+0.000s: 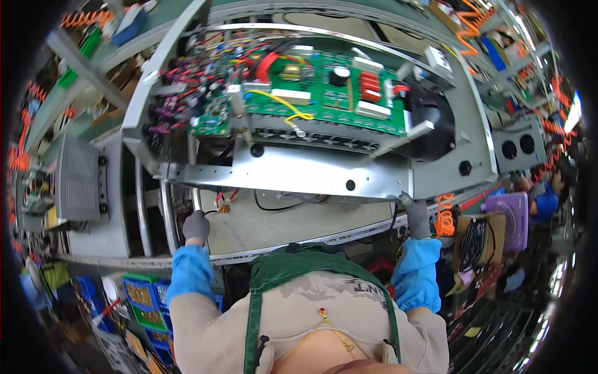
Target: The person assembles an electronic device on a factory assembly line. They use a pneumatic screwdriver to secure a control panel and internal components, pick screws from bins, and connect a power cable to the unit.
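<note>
A large open metal chassis (299, 169) lies in front of me, with a green circuit board (321, 93) and bundles of coloured wires (190, 87) inside. My right hand (416, 217), in a grey glove, is at the chassis's near right edge, its fingertips curled against the rim. Below the chassis's near left corner, my left hand (196, 227) is a rounded grey-gloved shape beside a metal roller (168, 215). Its fingers look curled in; whatever they may hold is hidden. A yellow wire (280, 103) with a white connector hangs over the board's front edge.
Another grey metal case (78, 177) stands at the left. Blue bins of small parts (142, 296) sit below the bench at left. At right are a cardboard box of black cables (478, 243), a purple crate (511, 218) and an orange coiled hose (445, 215). Another person (545, 202) is beyond.
</note>
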Tool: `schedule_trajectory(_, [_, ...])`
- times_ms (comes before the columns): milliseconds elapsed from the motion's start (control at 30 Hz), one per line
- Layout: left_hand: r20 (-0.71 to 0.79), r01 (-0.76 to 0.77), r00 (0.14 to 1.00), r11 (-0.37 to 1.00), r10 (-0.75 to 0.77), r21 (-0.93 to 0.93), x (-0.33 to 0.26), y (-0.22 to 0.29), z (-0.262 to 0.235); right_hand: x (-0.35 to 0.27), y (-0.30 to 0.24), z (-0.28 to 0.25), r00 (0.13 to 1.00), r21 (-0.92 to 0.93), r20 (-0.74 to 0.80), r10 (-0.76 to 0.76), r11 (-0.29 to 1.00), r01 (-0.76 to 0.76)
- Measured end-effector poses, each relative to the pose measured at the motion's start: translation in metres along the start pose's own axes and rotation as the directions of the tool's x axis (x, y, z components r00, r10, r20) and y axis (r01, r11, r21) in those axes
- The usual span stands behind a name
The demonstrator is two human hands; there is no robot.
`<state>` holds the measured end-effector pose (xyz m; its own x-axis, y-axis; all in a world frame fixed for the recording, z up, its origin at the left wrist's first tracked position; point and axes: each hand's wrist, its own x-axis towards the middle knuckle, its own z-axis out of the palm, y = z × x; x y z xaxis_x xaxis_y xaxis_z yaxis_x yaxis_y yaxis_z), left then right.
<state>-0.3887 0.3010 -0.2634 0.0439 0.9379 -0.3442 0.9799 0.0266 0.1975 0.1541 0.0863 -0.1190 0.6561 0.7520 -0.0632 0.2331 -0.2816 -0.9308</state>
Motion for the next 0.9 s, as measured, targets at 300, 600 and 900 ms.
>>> schedule_trajectory(300, [-0.299,-0.74,0.671,0.59,0.679,-0.323,-0.096,0.152,-0.017,-0.09,0.091,-0.002,0.941,-0.188,0.146,0.305,0.943,-0.276])
schedule_trajectory(600, [-0.187,-0.903,0.415,0.428,0.89,0.03,-0.094,0.216,0.07,-0.221,0.174,-0.084,0.686,-0.29,0.027,0.727,0.663,-0.69])
schedule_trajectory(900, [0.293,-0.599,0.795,0.616,0.531,0.511,-0.104,0.286,0.101,-0.204,0.251,-0.223,0.73,-0.382,-0.001,0.684,0.674,-0.632])
